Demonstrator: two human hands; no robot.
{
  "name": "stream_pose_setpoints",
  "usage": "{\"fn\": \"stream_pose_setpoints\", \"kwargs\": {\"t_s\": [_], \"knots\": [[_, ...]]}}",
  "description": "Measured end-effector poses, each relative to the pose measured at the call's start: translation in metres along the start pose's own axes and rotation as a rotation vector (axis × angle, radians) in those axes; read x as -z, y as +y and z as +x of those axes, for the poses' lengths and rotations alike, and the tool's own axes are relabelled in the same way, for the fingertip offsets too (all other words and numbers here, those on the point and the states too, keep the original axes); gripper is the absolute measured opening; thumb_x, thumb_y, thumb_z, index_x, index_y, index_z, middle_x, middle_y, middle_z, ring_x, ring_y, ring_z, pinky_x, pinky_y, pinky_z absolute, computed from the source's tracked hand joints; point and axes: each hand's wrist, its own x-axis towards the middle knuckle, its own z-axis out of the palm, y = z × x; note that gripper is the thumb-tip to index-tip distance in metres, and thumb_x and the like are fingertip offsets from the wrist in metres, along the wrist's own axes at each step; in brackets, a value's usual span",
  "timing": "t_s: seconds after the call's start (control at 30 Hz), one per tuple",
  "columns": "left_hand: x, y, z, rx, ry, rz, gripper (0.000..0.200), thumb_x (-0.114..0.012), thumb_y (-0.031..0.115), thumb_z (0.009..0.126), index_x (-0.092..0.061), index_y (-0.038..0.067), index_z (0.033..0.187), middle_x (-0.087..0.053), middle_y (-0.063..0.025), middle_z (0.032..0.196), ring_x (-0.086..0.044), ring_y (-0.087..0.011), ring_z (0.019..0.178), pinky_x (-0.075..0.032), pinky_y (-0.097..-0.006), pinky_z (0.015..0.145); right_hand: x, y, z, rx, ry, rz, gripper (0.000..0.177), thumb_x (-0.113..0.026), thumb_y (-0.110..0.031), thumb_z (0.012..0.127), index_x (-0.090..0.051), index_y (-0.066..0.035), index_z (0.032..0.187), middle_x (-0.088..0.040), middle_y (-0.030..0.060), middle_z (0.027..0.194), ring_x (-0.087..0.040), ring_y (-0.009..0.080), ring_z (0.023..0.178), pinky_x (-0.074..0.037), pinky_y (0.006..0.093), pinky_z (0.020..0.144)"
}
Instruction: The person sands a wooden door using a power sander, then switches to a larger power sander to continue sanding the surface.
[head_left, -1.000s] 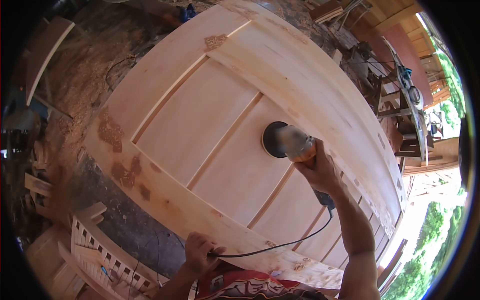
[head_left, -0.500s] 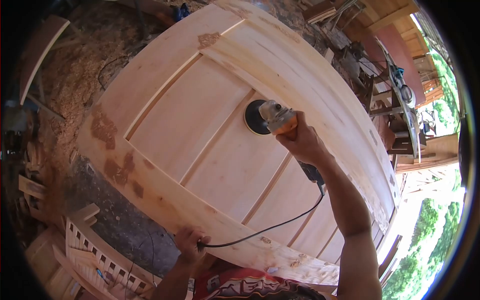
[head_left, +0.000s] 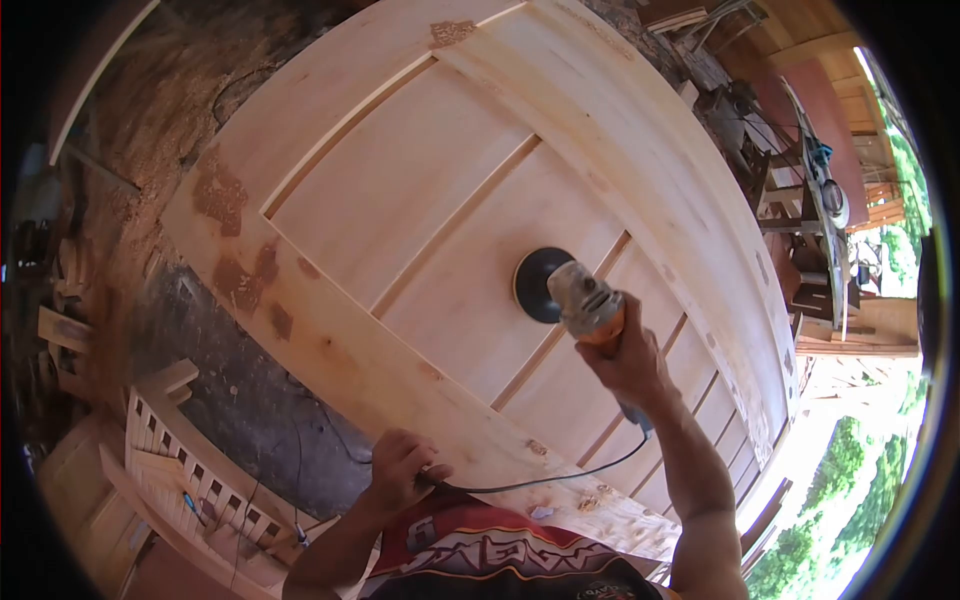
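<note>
My right hand [head_left: 634, 368] is wrapped round the body of an angle grinder [head_left: 588, 302]. Its round black sanding disc [head_left: 541, 284] rests on or just over a pale panel of the wooden door [head_left: 420, 385]. From the grinder's rear, a dark power cord [head_left: 545, 483] runs across the door's near edge to my left hand [head_left: 405, 468]. The fingers of that hand are closed round the cord, close to my body. Brown filler patches [head_left: 236, 283] mark the door's frame at the left.
Wood shavings [head_left: 150, 170] cover the ground at the far left. A slatted wooden piece [head_left: 190, 480] lies at lower left. On the right stands a cluttered workbench [head_left: 815, 190] with tools and boards. A loose cord [head_left: 300, 470] hangs by the door's near side.
My right hand has brought the grinder nearer to me and slightly right across the panels. My left hand, still on the cord, has shifted a little right. The camera view has also shifted.
</note>
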Motion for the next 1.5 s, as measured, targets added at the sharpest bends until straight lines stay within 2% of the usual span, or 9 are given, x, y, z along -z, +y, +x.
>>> {"fn": "stream_pose_setpoints", "kwargs": {"t_s": [0.17, 0.33, 0.87, 1.1, 1.2, 1.27, 1.37, 1.4, 1.5], "knots": [[-0.005, -0.004, -0.002, 0.044, 0.024, -0.021, 0.034, -0.085, 0.030, 0.080, -0.057, 0.011, 0.076, -0.063, -0.0056, 0.078, -0.061, -0.0279, 0.069, -0.046, -0.0407, 0.058, -0.031, -0.026, -0.059, 0.018, -0.134, -0.039, 0.082, -0.085, -0.024, 0.080, -0.034, -0.006, 0.142, -0.071, 0.0255, 0.104, -0.071, 0.0467, 0.090, -0.060, 0.0508, 0.074], [-0.005, -0.009, -0.009, 0.071, 0.005, -0.066, 0.033, -0.085, 0.028, 0.080, -0.057, 0.011, 0.076, -0.064, -0.0057, 0.079, -0.063, -0.0279, 0.069, -0.048, -0.0409, 0.060, -0.050, -0.035, -0.068, 0.054, -0.101, -0.020, 0.082, -0.084, -0.023, 0.080, -0.034, -0.003, 0.142, -0.070, 0.0260, 0.105, -0.072, 0.0456, 0.090, -0.060, 0.0500, 0.073], [0.006, -0.016, -0.004, 0.127, 0.078, -0.154, 0.032, -0.085, 0.019, 0.081, -0.055, 0.010, 0.075, -0.064, -0.0055, 0.078, -0.065, -0.0279, 0.069, -0.052, -0.0399, 0.061, -0.079, -0.145, 0.053, 0.251, -0.235, -0.050, 0.076, -0.080, -0.024, 0.083, -0.035, -0.005, 0.141, -0.069, 0.0260, 0.106, -0.070, 0.0471, 0.092, -0.057, 0.0522, 0.076], [0.002, -0.016, -0.005, 0.134, 0.074, -0.169, 0.029, -0.084, 0.020, 0.082, -0.058, 0.010, 0.074, -0.062, -0.0064, 0.074, -0.064, -0.0296, 0.065, -0.051, -0.0418, 0.058, -0.060, -0.096, -0.005, 0.133, -0.244, -0.119, 0.077, -0.080, -0.026, 0.083, -0.036, -0.004, 0.142, -0.069, 0.0261, 0.108, -0.070, 0.0465, 0.095, -0.057, 0.0507, 0.079], [-0.005, -0.010, -0.017, 0.144, -0.031, -0.197, 0.032, -0.080, 0.022, 0.086, -0.055, 0.010, 0.070, -0.061, -0.0075, 0.072, -0.064, -0.0277, 0.064, -0.050, -0.0392, 0.056, -0.043, -0.062, -0.052, 0.071, -0.230, -0.174, 0.078, -0.081, -0.028, 0.082, -0.037, -0.003, 0.141, -0.070, 0.0261, 0.108, -0.071, 0.0463, 0.093, -0.058, 0.0500, 0.077], [0.003, 0.016, -0.009, 0.138, -0.155, -0.115, 0.033, -0.081, 0.023, 0.086, -0.056, 0.010, 0.069, -0.060, -0.0080, 0.070, -0.063, -0.0282, 0.063, -0.050, -0.0401, 0.056, -0.032, -0.042, -0.082, 0.010, -0.229, -0.270, 0.078, -0.082, -0.029, 0.082, -0.038, -0.003, 0.140, -0.070, 0.0255, 0.106, -0.071, 0.0461, 0.090, -0.059, 0.0503, 0.073], [-0.003, 0.033, -0.009, 0.076, -0.266, -0.123, 0.033, -0.082, 0.026, 0.085, -0.057, 0.010, 0.071, -0.058, -0.0088, 0.070, -0.064, -0.0283, 0.065, -0.050, -0.0407, 0.057, -0.024, -0.015, -0.111, 0.043, -0.100, -0.218, 0.079, -0.083, -0.027, 0.081, -0.038, -0.003, 0.140, -0.072, 0.0240, 0.102, -0.072, 0.0461, 0.086, -0.059, 0.0504, 0.068], [-0.005, 0.036, -0.010, 0.052, -0.280, -0.134, 0.032, -0.082, 0.026, 0.084, -0.057, 0.010, 0.071, -0.058, -0.0087, 0.071, -0.064, -0.0280, 0.067, -0.050, -0.0403, 0.058, -0.020, -0.018, -0.110, -0.016, -0.104, -0.179, 0.078, -0.083, -0.026, 0.081, -0.037, -0.004, 0.140, -0.072, 0.0234, 0.100, -0.072, 0.0464, 0.085, -0.059, 0.0504, 0.067], [-0.002, 0.036, -0.009, 0.044, -0.273, -0.090, 0.031, -0.083, 0.025, 0.084, -0.057, 0.010, 0.074, -0.061, -0.0077, 0.076, -0.065, -0.0280, 0.075, -0.051, -0.0404, 0.065, -0.023, -0.030, -0.089, 0.097, 0.047, -0.064, 0.079, -0.082, -0.026, 0.081, -0.035, -0.005, 0.141, -0.072, 0.0245, 0.101, -0.072, 0.0466, 0.087, -0.059, 0.0502, 0.068]]}}
